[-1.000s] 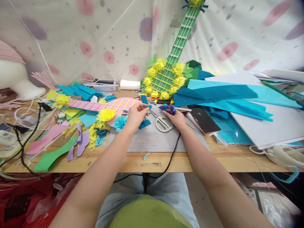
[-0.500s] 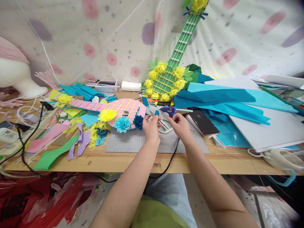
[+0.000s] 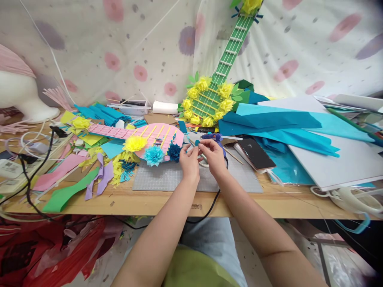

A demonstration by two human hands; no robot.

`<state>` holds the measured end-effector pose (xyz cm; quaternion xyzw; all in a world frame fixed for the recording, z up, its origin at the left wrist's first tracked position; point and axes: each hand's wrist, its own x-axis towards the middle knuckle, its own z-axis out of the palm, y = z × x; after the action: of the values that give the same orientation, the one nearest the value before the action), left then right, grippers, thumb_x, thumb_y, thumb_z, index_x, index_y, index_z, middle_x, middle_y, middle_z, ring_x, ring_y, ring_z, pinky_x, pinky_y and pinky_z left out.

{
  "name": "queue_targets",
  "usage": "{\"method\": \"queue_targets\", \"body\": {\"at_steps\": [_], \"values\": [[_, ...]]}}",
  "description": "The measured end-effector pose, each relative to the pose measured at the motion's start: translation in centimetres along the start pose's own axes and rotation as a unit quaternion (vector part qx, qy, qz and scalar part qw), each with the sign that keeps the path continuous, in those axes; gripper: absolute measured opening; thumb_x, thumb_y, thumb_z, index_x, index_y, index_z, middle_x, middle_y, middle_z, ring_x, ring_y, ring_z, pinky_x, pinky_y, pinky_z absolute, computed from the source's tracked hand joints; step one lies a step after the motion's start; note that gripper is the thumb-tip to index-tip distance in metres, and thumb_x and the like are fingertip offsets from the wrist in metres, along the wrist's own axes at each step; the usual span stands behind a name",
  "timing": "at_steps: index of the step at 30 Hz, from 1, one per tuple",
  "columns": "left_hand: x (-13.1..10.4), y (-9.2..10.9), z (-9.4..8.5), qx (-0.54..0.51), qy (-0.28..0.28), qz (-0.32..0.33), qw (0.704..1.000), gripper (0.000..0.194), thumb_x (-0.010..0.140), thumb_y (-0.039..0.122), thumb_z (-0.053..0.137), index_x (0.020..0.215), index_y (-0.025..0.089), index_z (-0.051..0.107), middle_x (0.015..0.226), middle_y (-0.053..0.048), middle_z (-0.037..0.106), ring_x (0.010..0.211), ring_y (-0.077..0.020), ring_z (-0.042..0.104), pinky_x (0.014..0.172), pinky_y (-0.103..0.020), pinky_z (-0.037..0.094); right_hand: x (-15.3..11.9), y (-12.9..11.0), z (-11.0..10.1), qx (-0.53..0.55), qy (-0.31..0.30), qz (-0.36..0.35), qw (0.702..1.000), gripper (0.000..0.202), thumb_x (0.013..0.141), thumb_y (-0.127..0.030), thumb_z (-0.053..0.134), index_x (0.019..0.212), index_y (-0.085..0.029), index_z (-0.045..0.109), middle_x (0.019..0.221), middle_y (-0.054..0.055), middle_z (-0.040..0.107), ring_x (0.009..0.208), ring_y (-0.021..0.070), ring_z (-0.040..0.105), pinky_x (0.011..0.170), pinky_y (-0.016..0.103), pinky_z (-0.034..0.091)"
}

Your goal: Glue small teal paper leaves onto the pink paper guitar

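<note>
My left hand [image 3: 189, 160] is closed, pinching a small teal paper piece [image 3: 197, 142] at its fingertips. My right hand [image 3: 214, 158] meets it there, thumb and fingers pressed together at the same piece. Part of the paper is hidden by the fingers. Under my hands lies a pair of scissors with pale handles [image 3: 204, 162], mostly covered. Just behind my right hand rests a blue glue gun [image 3: 216, 138]. To the left, a pink paper guitar [image 3: 169, 137] carries a yellow flower [image 3: 135, 144], a light blue flower [image 3: 153, 156] and a dark blue flower [image 3: 174, 152].
A grey cutting mat [image 3: 161, 178] lies below my hands. A green paper guitar [image 3: 226, 65] leans against the curtain. Right are a phone [image 3: 256, 152] and blue paper sheets [image 3: 269, 124]. Paper scraps [image 3: 72, 187] and black cables [image 3: 30, 183] clutter the left side.
My right hand has moved left and in to my left hand, its fingertips now at the teal paper piece. It now covers more of the scissors. My left hand has barely shifted.
</note>
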<state>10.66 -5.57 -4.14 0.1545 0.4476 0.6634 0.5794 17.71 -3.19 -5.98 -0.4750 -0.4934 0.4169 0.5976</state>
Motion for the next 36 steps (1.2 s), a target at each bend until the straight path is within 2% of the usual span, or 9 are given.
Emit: {"method": "queue_targets", "body": {"at_steps": [4,7,9,13,15,17,21,26,36], "values": [[0.1,-1.0,-0.8,0.109,-0.085,0.062,0.988,0.024,0.081,0.024,0.063,0.100,0.020,0.048,0.075,-0.001,0.067,0.060,-0.0127,0.065,0.050,-0.021,0.043,0.0,-0.3,-0.3,0.049,0.030,0.003,0.998,0.029,0.064,-0.042,0.069,0.079,-0.021,0.056,0.076,-0.002,0.059,0.068,0.0125,0.056,0.060,0.026,0.048],[0.6,-0.2,-2.5,0.313,-0.151,0.208,0.914,0.018,0.083,0.023,0.059,0.099,0.020,0.052,0.084,-0.003,0.069,0.068,-0.0145,0.065,0.058,-0.025,0.048,0.6,-0.2,-0.9,0.099,0.058,-0.007,0.993,0.030,0.062,-0.040,0.070,0.079,-0.022,0.053,0.073,-0.004,0.057,0.067,0.0106,0.057,0.064,0.026,0.049],[1.2,1.6,-4.0,0.488,-0.166,0.326,0.792,0.022,0.082,0.018,0.058,0.103,0.021,0.056,0.094,-0.004,0.070,0.077,-0.0169,0.066,0.071,-0.031,0.051,1.0,0.0,-1.4,0.124,0.058,0.007,0.991,0.032,0.060,-0.039,0.071,0.079,-0.022,0.052,0.072,-0.004,0.058,0.066,0.0103,0.058,0.065,0.026,0.049],[2.5,6.2,-6.6,0.706,-0.248,0.453,0.485,0.029,0.079,0.012,0.060,0.108,0.017,0.060,0.111,-0.012,0.065,0.111,-0.0277,0.058,0.096,-0.042,0.045,1.5,0.7,-1.9,0.114,0.013,0.078,0.990,0.035,0.056,-0.037,0.074,0.078,-0.021,0.052,0.066,-0.005,0.057,0.061,0.0096,0.057,0.064,0.026,0.048],[3.0,7.7,-7.3,0.748,-0.258,0.470,0.391,0.041,0.076,0.015,0.065,0.116,0.012,0.058,0.120,-0.016,0.061,0.118,-0.0318,0.052,0.103,-0.045,0.040,1.5,1.1,-1.8,0.096,-0.009,0.120,0.988,0.037,0.054,-0.036,0.075,0.079,-0.021,0.052,0.064,-0.005,0.058,0.059,0.0094,0.056,0.063,0.025,0.047],[3.5,8.3,-7.4,0.773,-0.259,0.473,0.335,0.052,0.074,0.018,0.069,0.123,0.011,0.054,0.128,-0.019,0.055,0.124,-0.0342,0.047,0.107,-0.047,0.035,1.3,1.4,-1.5,0.074,-0.031,0.147,0.986,0.042,0.052,-0.036,0.076,0.082,-0.021,0.050,0.063,-0.005,0.058,0.058,0.0100,0.056,0.060,0.024,0.044],[4.5,8.0,-6.8,0.796,-0.279,0.465,0.268,0.058,0.073,0.020,0.072,0.127,0.012,0.052,0.137,-0.020,0.048,0.130,-0.0343,0.042,0.111,-0.048,0.030,1.0,1.8,-1.3,0.040,-0.059,0.148,0.986,0.047,0.052,-0.035,0.075,0.085,-0.023,0.044,0.060,-0.007,0.057,0.055,0.0101,0.055,0.055,0.022,0.039],[6.0,8.1,-6.2,0.782,-0.348,0.478,0.199,0.030,0.086,0.013,0.053,0.114,0.020,0.064,0.136,-0.014,0.053,0.128,-0.0303,0.045,0.107,-0.047,0.035,0.8,2.1,-1.3,-0.019,-0.055,0.145,0.988,0.035,0.057,-0.029,0.062,0.084,-0.024,0.041,0.054,-0.011,0.052,0.044,0.0070,0.042,0.047,0.020,0.030],[7.6,10.3,-6.2,0.751,-0.443,0.450,0.191,0.022,0.086,0.016,0.052,0.082,0.020,0.074,0.131,-0.007,0.055,0.124,-0.0233,0.048,0.102,-0.035,0.040,0.7,2.8,-1.0,-0.076,-0.081,0.134,0.985,0.028,0.058,-0.025,0.052,0.083,-0.024,0.039,0.050,-0.012,0.046,0.043,0.0081,0.041,0.046,0.020,0.027]]}}
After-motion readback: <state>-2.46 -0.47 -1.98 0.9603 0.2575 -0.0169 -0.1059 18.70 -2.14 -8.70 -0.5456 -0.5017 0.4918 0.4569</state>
